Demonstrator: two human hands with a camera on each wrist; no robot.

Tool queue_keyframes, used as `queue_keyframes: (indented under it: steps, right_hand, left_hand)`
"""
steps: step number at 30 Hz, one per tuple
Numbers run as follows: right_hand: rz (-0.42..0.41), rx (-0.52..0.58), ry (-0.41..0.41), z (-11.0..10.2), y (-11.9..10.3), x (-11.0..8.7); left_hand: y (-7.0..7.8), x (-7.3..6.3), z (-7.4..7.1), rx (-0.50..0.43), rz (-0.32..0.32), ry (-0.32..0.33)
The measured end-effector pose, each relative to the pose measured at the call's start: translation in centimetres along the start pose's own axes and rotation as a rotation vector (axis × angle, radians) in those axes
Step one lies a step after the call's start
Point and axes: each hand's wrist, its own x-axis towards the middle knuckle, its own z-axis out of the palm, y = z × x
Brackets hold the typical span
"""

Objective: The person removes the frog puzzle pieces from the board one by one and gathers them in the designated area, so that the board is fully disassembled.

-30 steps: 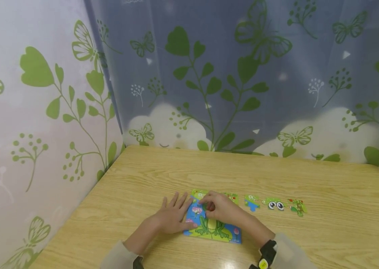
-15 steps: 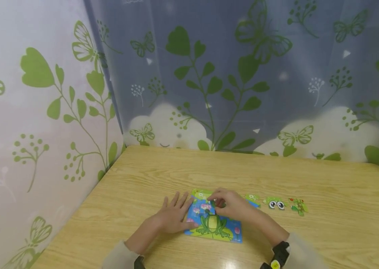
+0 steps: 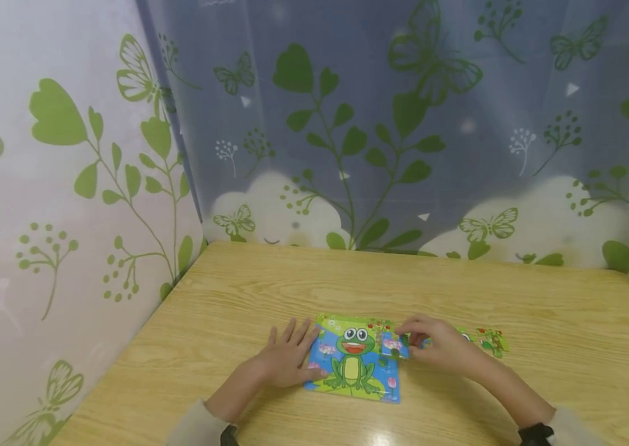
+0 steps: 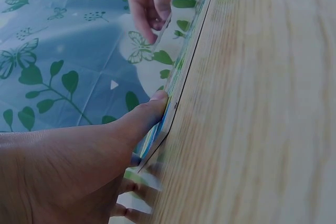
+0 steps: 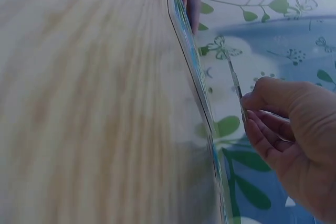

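Observation:
A frog jigsaw puzzle board (image 3: 352, 368) lies on the table, its frog picture in plain sight. My left hand (image 3: 286, 359) rests at the board's left edge with fingers spread and the thumb on the board. In the left wrist view, the left thumb (image 4: 144, 111) presses on the board's edge. My right hand (image 3: 442, 347) pinches a puzzle piece (image 3: 393, 344) with a pink flower on blue, over the board's right edge. The right wrist view shows this piece (image 5: 235, 80) edge-on, raised off the board, between thumb and fingers.
Loose puzzle pieces lie right of the board, partly hidden behind my right hand; one with a tree (image 3: 494, 339) shows best. The wooden table (image 3: 225, 291) runs back to a patterned cloth (image 3: 314, 136), with another cloth (image 3: 69, 204) along the left.
My right hand has carried the flower puzzle piece rightward across the board, from its left part to its right edge, uncovering the frog's face. The left hand has stayed in place.

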Motion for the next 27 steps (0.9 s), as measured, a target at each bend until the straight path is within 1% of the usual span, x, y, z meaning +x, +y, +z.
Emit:
queue_keyframes:
  steps: [3,5,7,11,14,21,27]
  right_hand:
    - [-0.017,-0.013,0.03,-0.6,0.8,-1.3]
    - [-0.025,-0.011,0.036,-1.0,1.3,-2.0]
    - [-0.032,-0.01,0.034,-1.2,1.8,-2.7]
    - [-0.004,0.014,0.01,-1.5,2.3,-3.6]
    - [0.013,0.021,0.002,-1.6,2.4,-3.8]
    - [-0.026,0.015,0.005,-1.0,2.8,-4.0]
    - [-0.06,0.035,0.001,-0.6,3.1,-4.0]
  left_hand:
    - [0.0,0.0,0.0,0.0,-0.002,0.001]
    - [0.0,0.0,0.0,-0.004,-0.003,0.0]
    - [-0.1,0.0,0.0,-0.006,-0.004,0.001]
    - [-0.1,0.1,0.1,-0.004,-0.006,0.002]
    - [-0.2,0.2,0.3,-0.007,-0.004,0.003]
    - [-0.2,0.2,0.3,-0.01,-0.002,-0.002]
    - [-0.3,0.2,0.3,-0.017,-0.004,0.004]
